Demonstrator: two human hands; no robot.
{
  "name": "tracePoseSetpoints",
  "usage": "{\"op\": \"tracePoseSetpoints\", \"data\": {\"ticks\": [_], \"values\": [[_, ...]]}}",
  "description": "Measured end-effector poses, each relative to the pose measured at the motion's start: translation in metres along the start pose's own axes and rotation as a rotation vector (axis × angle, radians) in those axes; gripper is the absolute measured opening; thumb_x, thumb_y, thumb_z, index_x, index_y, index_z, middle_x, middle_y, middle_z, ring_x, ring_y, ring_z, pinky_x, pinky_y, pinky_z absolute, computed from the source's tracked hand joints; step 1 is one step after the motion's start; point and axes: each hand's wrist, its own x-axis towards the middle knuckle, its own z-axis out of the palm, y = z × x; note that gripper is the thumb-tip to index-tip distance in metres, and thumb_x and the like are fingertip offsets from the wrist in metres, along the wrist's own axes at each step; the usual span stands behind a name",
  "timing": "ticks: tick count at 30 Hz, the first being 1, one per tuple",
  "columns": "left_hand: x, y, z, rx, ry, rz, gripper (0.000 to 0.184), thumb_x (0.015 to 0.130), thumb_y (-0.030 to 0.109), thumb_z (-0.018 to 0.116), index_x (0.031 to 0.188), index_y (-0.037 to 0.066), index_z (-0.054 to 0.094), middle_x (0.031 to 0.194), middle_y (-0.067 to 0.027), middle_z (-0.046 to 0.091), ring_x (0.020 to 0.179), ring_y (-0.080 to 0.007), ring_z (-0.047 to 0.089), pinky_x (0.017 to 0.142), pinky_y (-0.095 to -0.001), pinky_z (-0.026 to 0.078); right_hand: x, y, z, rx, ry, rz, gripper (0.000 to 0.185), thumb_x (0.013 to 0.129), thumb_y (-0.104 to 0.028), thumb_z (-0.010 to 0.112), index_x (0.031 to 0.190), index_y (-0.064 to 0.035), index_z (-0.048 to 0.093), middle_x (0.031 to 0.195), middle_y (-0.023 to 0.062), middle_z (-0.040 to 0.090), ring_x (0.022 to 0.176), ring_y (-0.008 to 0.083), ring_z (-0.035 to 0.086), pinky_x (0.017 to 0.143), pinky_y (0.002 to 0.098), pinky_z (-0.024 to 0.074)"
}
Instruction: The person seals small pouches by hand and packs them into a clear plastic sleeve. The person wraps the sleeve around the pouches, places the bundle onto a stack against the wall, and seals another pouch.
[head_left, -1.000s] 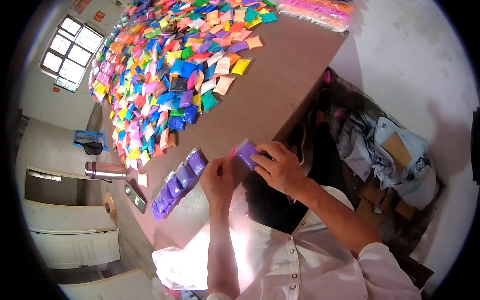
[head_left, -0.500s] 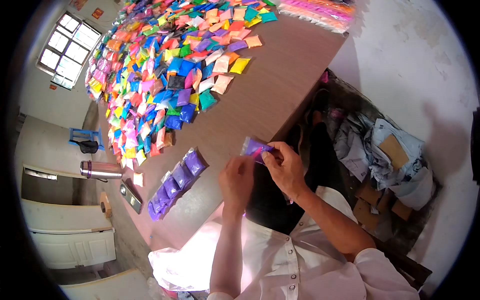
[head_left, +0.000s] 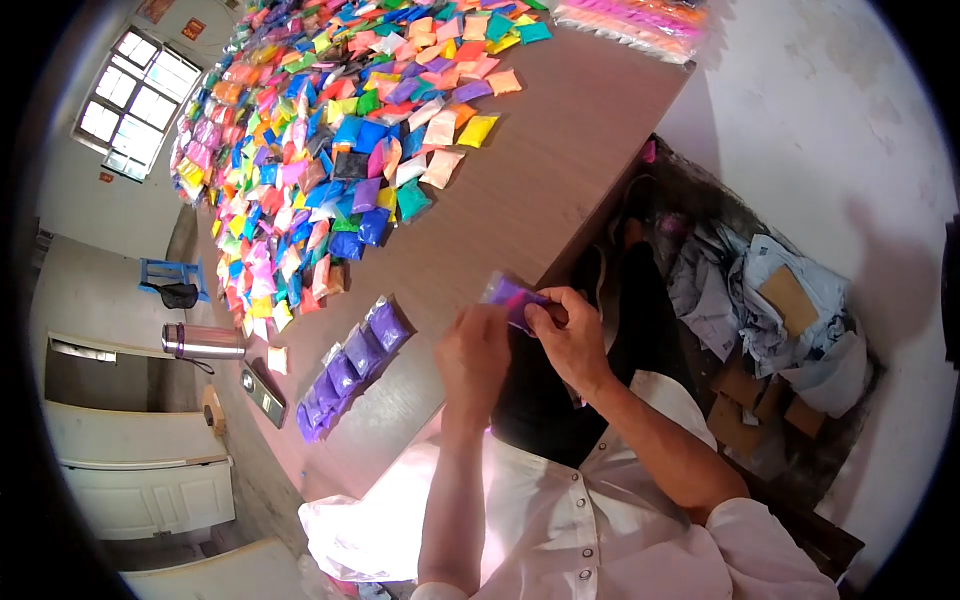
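A small clear packet with purple filling (head_left: 518, 307) hangs over my lap, just off the table's edge. My right hand (head_left: 572, 335) pinches its right end between thumb and fingers. My left hand (head_left: 472, 350) is curled up close against the packet's left side. Its fingertips are blurred, so what they hold is hidden. A pink patch shows on the packet between the hands. On the table to the left lies a row of several similar purple packets (head_left: 354, 364), overlapping one another.
Many colourful packets (head_left: 330, 130) are heaped on the brown table (head_left: 520, 170). A steel flask (head_left: 205, 341), a phone (head_left: 262, 394) and one pale packet (head_left: 277, 359) lie near its left edge. Bundled packets (head_left: 635, 25) are at the far corner. Crumpled bags (head_left: 800, 310) and cardboard fill the right floor.
My left hand has shifted slightly at the packet, and its fingers are still blurred. The right hand keeps its pinch, and the table items stay put.
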Motion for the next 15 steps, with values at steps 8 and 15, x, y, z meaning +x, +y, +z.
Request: {"op": "tracePoseSetpoints", "data": {"ticks": [8, 15], "values": [[0.012, -0.004, -0.012, 0.016, 0.046, -0.130, 0.010, 0.093, 0.006, 0.076, 0.089, -0.002, 0.074, 0.079, -0.0186, 0.072, 0.068, -0.0276, 0.071, 0.063, -0.0364, 0.053, 0.001, 0.003, -0.002, -0.043, 0.010, -0.011, 0.032, 0.097, -0.023, 0.073, 0.114, 0.0045, 0.069, 0.099, 0.0128, 0.075, 0.090, 0.0189, 0.072, 0.084, 0.0329, 0.0572], [0.005, -0.031, -0.006, 0.097, 0.036, -0.100, 0.011, 0.093, 0.007, 0.077, 0.088, -0.002, 0.074, 0.080, -0.0177, 0.074, 0.068, -0.0254, 0.072, 0.063, -0.0356, 0.053, 0.000, -0.003, -0.002, -0.048, -0.015, 0.033, 0.038, 0.096, -0.028, 0.072, 0.115, 0.0047, 0.069, 0.098, 0.0124, 0.075, 0.089, 0.0192, 0.072, 0.083, 0.0332, 0.0576]]}}
